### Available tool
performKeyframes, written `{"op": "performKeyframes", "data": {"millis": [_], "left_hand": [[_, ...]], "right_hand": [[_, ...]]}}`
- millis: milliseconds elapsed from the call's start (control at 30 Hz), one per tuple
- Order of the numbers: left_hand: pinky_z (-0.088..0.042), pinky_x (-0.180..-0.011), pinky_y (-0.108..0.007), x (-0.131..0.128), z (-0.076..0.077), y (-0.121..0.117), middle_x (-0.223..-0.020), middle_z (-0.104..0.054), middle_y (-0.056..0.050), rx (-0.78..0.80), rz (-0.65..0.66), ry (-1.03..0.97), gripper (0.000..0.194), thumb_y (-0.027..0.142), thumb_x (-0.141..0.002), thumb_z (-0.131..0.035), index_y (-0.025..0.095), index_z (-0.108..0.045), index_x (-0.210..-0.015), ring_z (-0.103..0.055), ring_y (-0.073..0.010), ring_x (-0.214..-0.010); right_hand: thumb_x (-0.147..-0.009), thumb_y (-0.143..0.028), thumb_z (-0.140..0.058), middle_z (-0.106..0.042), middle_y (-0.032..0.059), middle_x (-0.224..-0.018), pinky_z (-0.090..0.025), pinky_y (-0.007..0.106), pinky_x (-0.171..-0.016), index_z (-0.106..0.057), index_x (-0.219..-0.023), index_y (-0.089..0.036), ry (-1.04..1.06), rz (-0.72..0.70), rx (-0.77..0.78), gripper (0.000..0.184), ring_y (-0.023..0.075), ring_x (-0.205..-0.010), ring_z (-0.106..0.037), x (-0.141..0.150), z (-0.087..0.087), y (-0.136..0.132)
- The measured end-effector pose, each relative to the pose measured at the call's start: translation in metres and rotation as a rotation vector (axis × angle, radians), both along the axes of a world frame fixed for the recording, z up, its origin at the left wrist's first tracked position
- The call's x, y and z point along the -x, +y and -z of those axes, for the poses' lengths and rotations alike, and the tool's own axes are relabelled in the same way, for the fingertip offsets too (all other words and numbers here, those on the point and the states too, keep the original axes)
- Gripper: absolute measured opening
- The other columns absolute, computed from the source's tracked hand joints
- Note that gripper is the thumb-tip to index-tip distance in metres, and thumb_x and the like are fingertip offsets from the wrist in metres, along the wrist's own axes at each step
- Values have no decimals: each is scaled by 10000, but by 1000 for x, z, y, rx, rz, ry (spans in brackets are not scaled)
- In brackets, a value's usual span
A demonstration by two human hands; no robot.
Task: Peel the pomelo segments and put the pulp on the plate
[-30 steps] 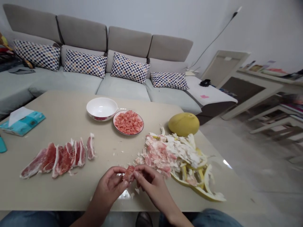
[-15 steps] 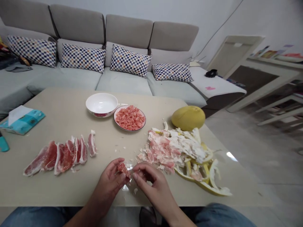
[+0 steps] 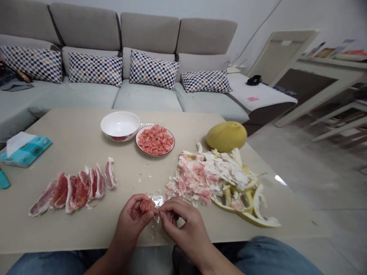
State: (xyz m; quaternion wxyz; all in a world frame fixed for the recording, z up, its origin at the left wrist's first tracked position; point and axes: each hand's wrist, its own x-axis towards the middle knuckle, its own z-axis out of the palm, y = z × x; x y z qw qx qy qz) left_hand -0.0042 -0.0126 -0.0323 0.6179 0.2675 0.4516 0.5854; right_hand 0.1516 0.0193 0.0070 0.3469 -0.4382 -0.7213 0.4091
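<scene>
My left hand [image 3: 132, 220] is closed round a small pink pomelo piece [image 3: 146, 205] near the table's front edge. My right hand [image 3: 186, 226] pinches at the same piece from the right, fingertips meeting those of the left. To the left lies a row of several pink pomelo segments [image 3: 73, 188]. Just right of my hands is a heap of peel and white pith [image 3: 218, 177]. Farther back stand a plate of peeled pomelo flesh [image 3: 155, 139] and a white bowl [image 3: 120, 125].
A whole yellow pomelo [image 3: 226, 136] sits at the back right of the beige table [image 3: 71, 130]. A teal tissue pack [image 3: 24, 149] lies at the left edge. A grey sofa with checked cushions [image 3: 143, 76] runs behind the table. Small peel scraps dot the table near my hands.
Both hands drew a little closer to me with the pomelo piece. The piece now sits deeper in the left hand's fingers. The camera tilted slightly.
</scene>
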Motion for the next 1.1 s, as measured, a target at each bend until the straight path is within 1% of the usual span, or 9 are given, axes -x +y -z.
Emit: {"op": "performKeyframes", "data": {"millis": [133,233,400,467,567,700,800,900,1100], "left_hand": [[-457,-683,-246,-4,3,1,-739,-642,-6,16,67,-172,393,338,-623,-854,170,-612,-884,-577,-130,-685],[-446,-664,-243,-5,1,1,-725,-628,-1,30,79,-203,440,397,-589,-865,166,-614,-866,-564,-124,-659],[-451,-663,-234,-3,-2,0,-726,-646,-5,-3,65,-146,416,389,-593,-865,166,-621,-846,-573,-128,-675],[-457,-677,-228,0,-2,0,-739,-661,-4,-26,50,-106,366,337,-630,-852,172,-620,-861,-586,-125,-691],[-470,-699,-223,3,0,1,-765,-678,3,-38,38,-61,314,267,-672,-828,184,-617,-890,-607,-120,-709],[-480,-705,-209,5,0,0,-786,-687,10,-30,6,24,299,219,-671,-824,194,-626,-892,-617,-117,-733],[-486,-715,-209,5,-1,-2,-785,-679,12,-37,-11,82,290,210,-658,-829,198,-636,-873,-614,-121,-746],[-490,-715,-211,3,-1,-3,-774,-662,13,-67,-24,104,273,209,-659,-827,202,-634,-852,-606,-122,-742],[-501,-734,-229,-5,-1,-7,-821,-652,-5,-175,-112,221,232,187,-674,-802,195,-616,-812,-623,-144,-794]], "right_hand": [[-757,-260,-645,-555,-6,-591,-343,220,-482,-677,-688,-165,73,45,305,122,106,-523,-445,1,-2,1],[-689,-358,-735,-488,-43,-526,-278,206,-467,-651,-670,-156,180,56,512,220,82,-490,-369,1,-1,4],[-678,-441,-764,-472,-60,-505,-268,204,-469,-618,-694,-167,280,-35,684,311,69,-465,-374,0,-2,8],[-734,-452,-720,-484,-50,-516,-283,208,-472,-645,-729,-161,235,-46,645,301,77,-472,-398,-1,-3,9],[-798,-405,-665,-543,-13,-584,-309,221,-485,-711,-787,-159,127,-25,472,251,97,-516,-437,-1,-4,8],[-809,-283,-647,-631,24,-697,-353,224,-498,-751,-817,-194,25,-15,236,137,115,-567,-498,-1,1,6],[-796,-228,-636,-652,29,-693,-392,223,-509,-757,-815,-202,-2,-24,145,126,121,-569,-536,-1,3,4],[-758,-204,-636,-630,22,-632,-384,222,-494,-765,-779,-188,-39,-11,153,132,117,-535,-526,-1,2,5],[-711,-212,-616,-559,-6,-558,-342,208,-465,-745,-739,-139,0,61,330,152,94,-488,-458,0,1,5]]}}
